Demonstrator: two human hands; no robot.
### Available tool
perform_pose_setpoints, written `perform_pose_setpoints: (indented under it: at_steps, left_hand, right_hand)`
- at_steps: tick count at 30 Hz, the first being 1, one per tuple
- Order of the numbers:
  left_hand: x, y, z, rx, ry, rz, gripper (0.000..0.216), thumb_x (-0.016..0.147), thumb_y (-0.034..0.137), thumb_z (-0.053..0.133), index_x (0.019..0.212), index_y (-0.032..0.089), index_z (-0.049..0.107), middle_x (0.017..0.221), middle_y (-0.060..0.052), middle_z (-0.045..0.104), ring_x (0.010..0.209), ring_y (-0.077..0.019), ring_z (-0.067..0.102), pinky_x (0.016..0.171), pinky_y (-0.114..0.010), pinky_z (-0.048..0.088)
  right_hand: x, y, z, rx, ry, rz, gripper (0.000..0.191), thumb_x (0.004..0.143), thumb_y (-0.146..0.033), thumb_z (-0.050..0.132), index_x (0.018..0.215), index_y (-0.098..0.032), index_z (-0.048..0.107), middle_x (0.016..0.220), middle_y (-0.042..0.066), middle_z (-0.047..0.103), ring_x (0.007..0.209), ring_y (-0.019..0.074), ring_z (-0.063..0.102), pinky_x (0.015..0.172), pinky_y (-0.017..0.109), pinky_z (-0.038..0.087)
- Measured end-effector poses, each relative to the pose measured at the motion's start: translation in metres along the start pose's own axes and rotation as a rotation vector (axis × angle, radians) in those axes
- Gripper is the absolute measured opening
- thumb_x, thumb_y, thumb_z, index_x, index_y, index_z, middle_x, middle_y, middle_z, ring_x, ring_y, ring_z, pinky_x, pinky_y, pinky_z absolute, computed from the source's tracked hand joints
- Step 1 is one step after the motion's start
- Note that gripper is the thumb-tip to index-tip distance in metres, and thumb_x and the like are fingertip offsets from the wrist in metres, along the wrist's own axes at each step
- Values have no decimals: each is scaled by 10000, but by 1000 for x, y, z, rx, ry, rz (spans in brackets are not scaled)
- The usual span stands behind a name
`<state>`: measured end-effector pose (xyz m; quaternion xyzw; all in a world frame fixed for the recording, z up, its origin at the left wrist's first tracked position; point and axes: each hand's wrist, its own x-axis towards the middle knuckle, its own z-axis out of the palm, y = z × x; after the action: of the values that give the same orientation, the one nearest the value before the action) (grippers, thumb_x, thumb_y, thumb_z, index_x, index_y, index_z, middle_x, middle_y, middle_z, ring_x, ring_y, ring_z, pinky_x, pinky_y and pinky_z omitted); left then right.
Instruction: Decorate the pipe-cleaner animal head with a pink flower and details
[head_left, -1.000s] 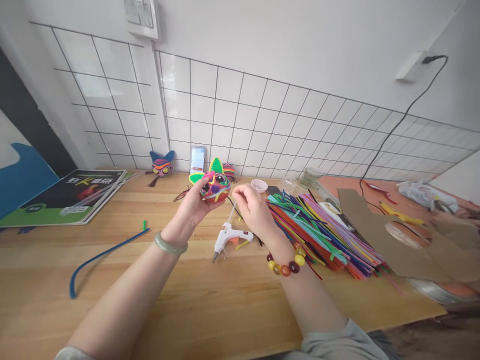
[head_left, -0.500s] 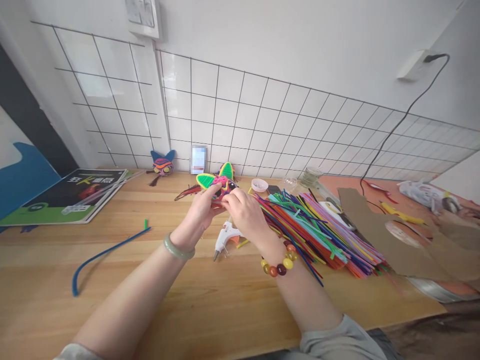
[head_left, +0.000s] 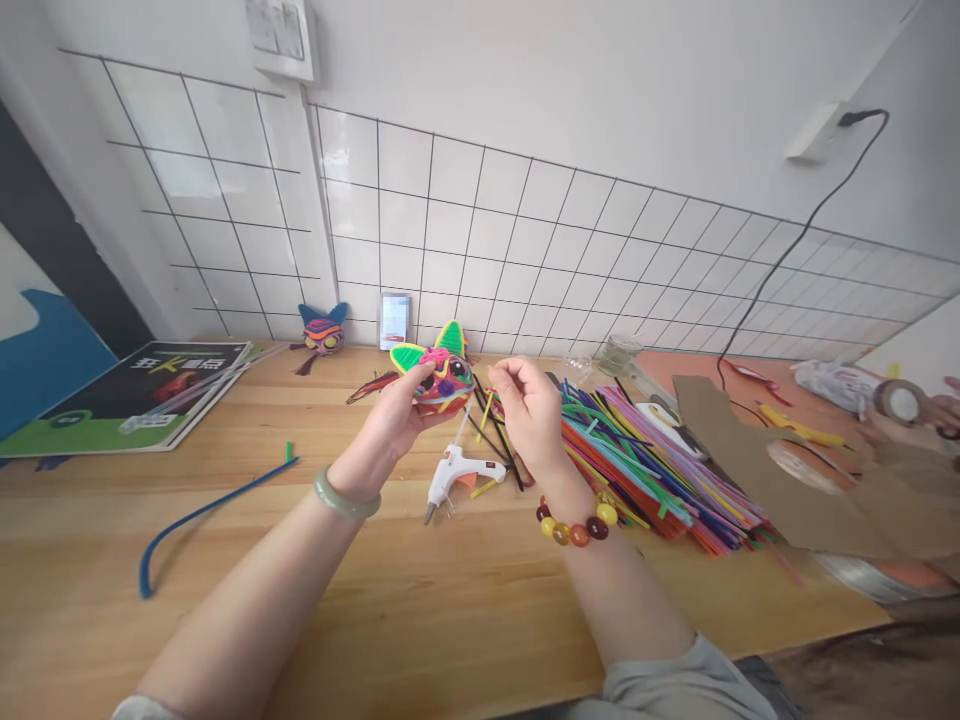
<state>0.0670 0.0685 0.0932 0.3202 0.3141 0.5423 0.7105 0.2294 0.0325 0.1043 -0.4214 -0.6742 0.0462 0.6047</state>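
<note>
My left hand (head_left: 390, 415) is closed round a small multicoloured pipe-cleaner cat head (head_left: 442, 372) with green ears, held above the wooden table (head_left: 420, 590). My right hand (head_left: 529, 410) is just to its right, fingers curled in a pinch on a few short pipe-cleaner pieces (head_left: 489, 418), yellow and dark, that hang down from it. A white glue gun (head_left: 454, 472) lies on the table below both hands. A green bangle is on my left wrist, a bead bracelet on my right.
A large heap of coloured pipe cleaners (head_left: 652, 465) lies to the right. A blue pipe cleaner (head_left: 202, 512) lies at left, near a book (head_left: 142, 390). Another cat head (head_left: 322, 333) stands by the tiled wall. Cardboard (head_left: 787, 480) and a tape roll (head_left: 900, 402) are at far right.
My right hand met the cat head half a second ago and has now drawn back to the right with the short pieces. The cat head turned slightly in my left hand.
</note>
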Motion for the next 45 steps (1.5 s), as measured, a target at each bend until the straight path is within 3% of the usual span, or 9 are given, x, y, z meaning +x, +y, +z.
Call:
perform_pose_setpoints:
  at_steps: [7, 12, 14, 16, 22, 27, 36, 43, 45]
  left_hand:
    - [4, 14, -8, -79, -31, 77, 253, 803, 335, 676, 1014, 194, 665, 1052, -83, 712, 914, -255, 700, 735, -400, 611]
    - [5, 28, -14, -114, -8, 89, 300, 808, 321, 648, 1072, 181, 629, 1039, -102, 712, 930, -266, 699, 751, -407, 607]
    - [3, 31, -13, -121, -11, 73, 341, 804, 338, 648, 1105, 179, 624, 1052, -112, 712, 936, -267, 698, 755, -398, 603]
    - [2, 30, -11, -116, -26, 77, 352, 796, 350, 657, 1112, 197, 631, 1060, -102, 713, 936, -264, 699, 748, -389, 601]
    - [-2, 15, -2, -31, -80, 94, 227, 772, 348, 695, 941, 196, 694, 920, -66, 726, 793, -203, 691, 708, -336, 588]
    - [-10, 3, 5, 61, -96, 122, 224, 738, 366, 735, 838, 172, 687, 832, -47, 705, 721, -166, 646, 742, -352, 575]
    - [-19, -10, 17, 193, 39, 307, 348, 676, 397, 796, 905, 174, 658, 918, -57, 712, 820, -182, 660, 749, -305, 542]
    - [-3, -2, 4, -37, -40, 115, 247, 756, 364, 727, 915, 178, 697, 910, -66, 729, 835, -210, 689, 778, -343, 573]
    - [-2, 2, 4, -104, -61, 76, 239, 784, 349, 699, 968, 196, 698, 965, -63, 734, 867, -220, 695, 786, -354, 578]
  right_hand:
    - [-6, -23, -2, 152, -290, 182, 317, 965, -443, 444, 819, -190, 567, 655, -33, 497, 574, 94, 438, 532, 224, 361]
    - [-24, -41, 11, 105, -1204, 146, 117, 858, -296, 628, 913, -194, 648, 759, -23, 656, 651, 100, 576, 568, 202, 415]
    - [-27, -42, 13, 64, -1395, 106, 231, 805, -237, 686, 1030, -204, 650, 792, -17, 689, 646, 105, 601, 553, 201, 426]
    - [-26, -41, 12, 35, -1263, 122, 232, 844, -258, 654, 1071, -212, 639, 827, -4, 705, 661, 113, 622, 570, 212, 445]
    - [-12, -27, 7, -91, -413, 116, 147, 919, -332, 563, 963, -201, 615, 839, 21, 685, 742, 145, 627, 657, 260, 468]
    - [-10, -18, 7, -178, -183, 26, 120, 910, -304, 571, 892, -194, 613, 791, 30, 674, 682, 147, 603, 648, 268, 459]
    - [-10, -17, 10, -346, -179, 65, 89, 879, -188, 519, 838, -182, 598, 814, 76, 689, 728, 199, 616, 672, 316, 448]
    - [-10, -41, -7, 58, -768, 202, 91, 866, -223, 536, 796, -196, 588, 666, -38, 594, 572, 99, 528, 534, 214, 401]
    - [-10, -41, -5, -27, -764, 144, 93, 844, -176, 552, 761, -192, 590, 656, -38, 584, 577, 99, 523, 551, 220, 401]
